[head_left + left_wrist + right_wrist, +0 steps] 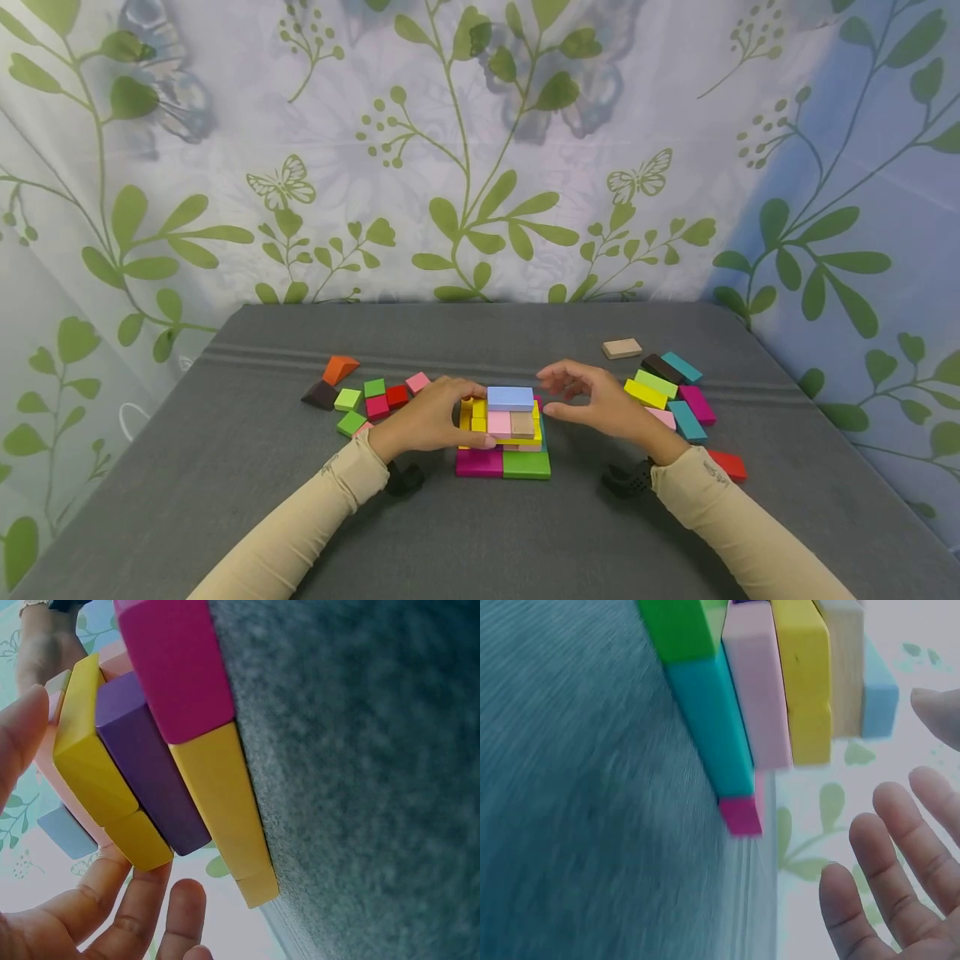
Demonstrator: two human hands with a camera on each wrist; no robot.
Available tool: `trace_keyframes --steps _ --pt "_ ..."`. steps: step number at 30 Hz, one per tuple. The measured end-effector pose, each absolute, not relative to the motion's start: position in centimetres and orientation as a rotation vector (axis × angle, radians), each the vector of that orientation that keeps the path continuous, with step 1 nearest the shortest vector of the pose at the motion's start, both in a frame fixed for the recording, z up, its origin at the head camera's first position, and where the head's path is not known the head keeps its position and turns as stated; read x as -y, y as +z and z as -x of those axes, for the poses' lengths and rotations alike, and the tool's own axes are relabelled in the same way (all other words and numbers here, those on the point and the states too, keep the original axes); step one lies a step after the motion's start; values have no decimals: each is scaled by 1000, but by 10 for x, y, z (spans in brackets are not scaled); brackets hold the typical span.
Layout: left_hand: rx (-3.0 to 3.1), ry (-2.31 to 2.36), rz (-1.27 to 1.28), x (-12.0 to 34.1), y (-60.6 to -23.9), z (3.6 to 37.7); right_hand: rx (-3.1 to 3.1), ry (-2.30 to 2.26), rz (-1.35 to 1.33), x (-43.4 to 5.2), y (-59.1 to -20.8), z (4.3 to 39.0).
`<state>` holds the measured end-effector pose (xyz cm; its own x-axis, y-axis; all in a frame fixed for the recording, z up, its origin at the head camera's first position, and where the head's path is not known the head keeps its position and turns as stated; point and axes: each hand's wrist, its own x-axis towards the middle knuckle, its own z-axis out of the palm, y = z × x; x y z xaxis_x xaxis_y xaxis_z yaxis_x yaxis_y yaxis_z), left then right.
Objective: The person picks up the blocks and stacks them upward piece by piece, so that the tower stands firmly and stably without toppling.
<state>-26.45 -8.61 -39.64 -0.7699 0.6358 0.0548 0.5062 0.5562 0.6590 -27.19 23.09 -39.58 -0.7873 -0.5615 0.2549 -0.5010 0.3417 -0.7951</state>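
A layered stack of coloured wooden blocks stands at the table's middle, with a light blue block [511, 398] on top. Below it lie a pink block [498, 424] and a tan block [522, 425], then a yellow layer [90, 761], and a magenta block [479, 463] and green block [527, 465] at the base. My left hand [433, 414] holds the stack's upper layers from the left, thumb at the front and fingers at the back. To the right of the stack, my right hand [596, 402] is held apart from it, fingers spread and holding nothing.
Left of the stack lie loose small blocks, among them a red block [397, 396], an orange block [341, 368] and a dark brown triangle [320, 396]. On the right are flat blocks, including a yellow block [645, 394], a teal block [687, 422] and a tan block [622, 348].
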Motion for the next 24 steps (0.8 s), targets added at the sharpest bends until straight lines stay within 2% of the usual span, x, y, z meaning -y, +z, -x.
trace_keyframes --steps 16,24 --pt "-2587 1022 -934 87 -396 263 -2389 -1440 1016 -306 -390 267" --pt "-2588 1024 -949 86 -395 263 -2424 -1276 914 -343 -384 274"
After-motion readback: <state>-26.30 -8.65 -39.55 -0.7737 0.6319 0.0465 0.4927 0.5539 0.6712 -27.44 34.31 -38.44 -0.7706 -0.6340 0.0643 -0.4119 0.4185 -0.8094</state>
